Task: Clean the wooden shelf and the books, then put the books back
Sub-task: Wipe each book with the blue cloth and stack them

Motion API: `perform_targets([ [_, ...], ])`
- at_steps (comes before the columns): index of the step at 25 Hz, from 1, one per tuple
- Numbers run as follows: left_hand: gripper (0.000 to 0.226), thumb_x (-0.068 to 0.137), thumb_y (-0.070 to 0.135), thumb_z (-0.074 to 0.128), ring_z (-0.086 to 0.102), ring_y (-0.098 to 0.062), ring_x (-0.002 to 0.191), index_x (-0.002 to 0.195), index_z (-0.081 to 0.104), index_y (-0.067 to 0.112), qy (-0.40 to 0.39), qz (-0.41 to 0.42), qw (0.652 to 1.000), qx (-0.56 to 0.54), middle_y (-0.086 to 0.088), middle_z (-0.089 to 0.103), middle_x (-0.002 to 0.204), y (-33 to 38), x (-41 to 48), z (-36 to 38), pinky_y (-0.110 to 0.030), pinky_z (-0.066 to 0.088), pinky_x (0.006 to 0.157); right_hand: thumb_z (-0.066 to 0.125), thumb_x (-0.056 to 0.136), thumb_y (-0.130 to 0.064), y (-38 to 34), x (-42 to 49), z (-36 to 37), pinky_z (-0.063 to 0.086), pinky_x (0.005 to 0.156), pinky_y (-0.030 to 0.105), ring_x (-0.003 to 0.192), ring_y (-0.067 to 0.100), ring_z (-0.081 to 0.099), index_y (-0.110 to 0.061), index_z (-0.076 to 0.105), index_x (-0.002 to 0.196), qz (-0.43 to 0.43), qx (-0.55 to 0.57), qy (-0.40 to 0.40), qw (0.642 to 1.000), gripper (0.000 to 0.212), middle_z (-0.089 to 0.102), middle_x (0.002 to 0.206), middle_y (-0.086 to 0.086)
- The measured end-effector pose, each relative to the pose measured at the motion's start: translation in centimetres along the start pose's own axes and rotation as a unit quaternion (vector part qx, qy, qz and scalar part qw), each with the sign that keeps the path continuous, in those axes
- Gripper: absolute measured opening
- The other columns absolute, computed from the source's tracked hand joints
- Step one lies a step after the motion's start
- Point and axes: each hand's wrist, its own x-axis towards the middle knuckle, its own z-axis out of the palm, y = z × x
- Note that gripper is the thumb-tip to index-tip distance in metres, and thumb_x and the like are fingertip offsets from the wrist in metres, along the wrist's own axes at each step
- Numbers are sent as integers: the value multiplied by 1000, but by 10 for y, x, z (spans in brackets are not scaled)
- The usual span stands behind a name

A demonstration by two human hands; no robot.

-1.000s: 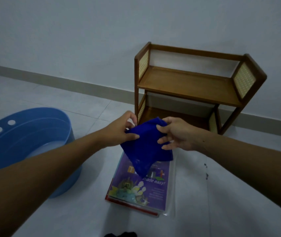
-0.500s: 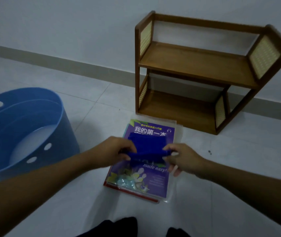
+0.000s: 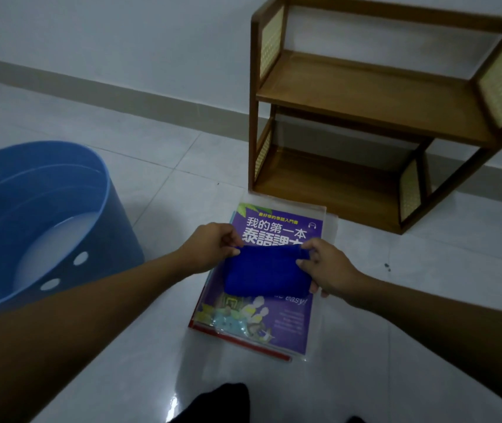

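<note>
The fingers (image 3: 232, 238) of the left hand (image 3: 213, 248) pinch the far left corner of a blue cloth (image 3: 266, 271), and the fingers (image 3: 305, 264) of the right hand (image 3: 330, 268) pinch its far right corner, both clenched on the fabric. A second ago the cloth hung loose in the air between the hands, up in front of the shelf (image 3: 365, 96). Now it is folded into a flat pad and lowered to the middle of the top cover, though whether it rests on it I cannot tell. That suggests the cloth is ready and the wiping of the books (image 3: 277, 319) is about to start. The stack lies flat on the floor (image 3: 411, 300), directly under the fingers, its far edge just short of the shelf's lower left corner. The shelf stands against the wall with both boards bare, so the books still have to go back. A blue tub (image 3: 69, 215) sits well apart at the left, with what looks like water in it.
</note>
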Motion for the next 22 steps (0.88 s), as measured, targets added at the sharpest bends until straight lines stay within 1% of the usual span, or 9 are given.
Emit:
perform_targets([
  [4, 13, 88, 19, 65, 57, -10, 95, 98, 59, 13, 37, -42, 998, -9, 2, 62, 102, -10, 15, 6, -10, 44, 62, 54, 96, -20, -2, 22, 2, 44, 43, 11, 100, 19, 59, -20, 45, 121, -13, -35, 23, 999, 26, 55, 128, 5],
  [6, 14, 87, 21, 66, 57, -12, 95, 97, 57, 15, 44, -45, 998, -5, 1, 62, 102, -13, 18, 6, -10, 42, 61, 57, 95, -22, 1, 27, 4, 55, 62, 19, 111, 21, 58, -20, 43, 123, -27, -66, 51, 996, 31, 54, 131, 5],
  [8, 20, 86, 22, 68, 59, -14, 92, 100, 59, 12, 77, -48, 996, 18, 0, 61, 102, -17, 20, 3, -13, 41, 60, 60, 92, -29, 3, 26, 3, 55, 83, 29, 122, 19, 50, -23, 39, 131, -81, -187, 76, 976, 45, 45, 139, 2],
  [11, 22, 87, 16, 66, 56, -16, 82, 106, 62, 7, 175, -58, 981, 67, -7, 65, 105, -35, 17, -5, -21, 40, 69, 53, 96, -26, -8, 29, 0, 37, 103, 26, 132, 16, 37, -21, 39, 141, -292, -433, 20, 853, 48, 38, 145, 1],
  [12, 22, 89, 14, 62, 58, -18, 84, 109, 62, 7, 175, -57, 980, 71, -9, 65, 110, -43, 16, -8, -21, 40, 74, 49, 97, -23, -13, 35, 3, 28, 107, 23, 134, 17, 34, -19, 39, 143, -351, -468, -27, 811, 47, 38, 147, 2],
  [14, 32, 94, 11, 54, 60, -20, 102, 125, 56, 10, 102, -49, 991, 67, -9, 58, 129, -53, 13, -11, -20, 41, 83, 42, 100, -22, -16, 50, 15, 9, 111, 22, 143, 16, 21, -19, 31, 148, -393, -495, -101, 768, 50, 27, 156, 0],
  [17, 60, 95, 19, 53, 42, -15, 130, 148, 26, 18, -91, -57, 994, -11, -2, 34, 150, -55, 9, -6, -17, 42, 89, 30, 103, -32, 5, 66, 41, -3, 118, 29, 146, 8, -5, -25, 8, 153, -389, -494, -145, 764, 55, 1, 160, -9],
  [20, 81, 90, 29, 60, 41, -10, 129, 151, 6, 22, -174, -14, 984, 40, 3, 30, 152, -54, 12, -2, -1, 38, 82, 19, 100, -39, 34, 64, 55, 9, 119, 44, 147, 11, 2, -28, 4, 153, -335, -491, 6, 804, 56, 2, 161, -7],
  [22, 88, 89, 34, 61, 42, -12, 130, 152, 1, 21, -167, 6, 982, 90, 1, 28, 154, -57, 15, -3, -5, 35, 89, 15, 99, -39, 40, 66, 51, 17, 117, 50, 147, 14, 6, -25, 7, 153, -257, -460, 106, 843, 56, 5, 161, -3],
])
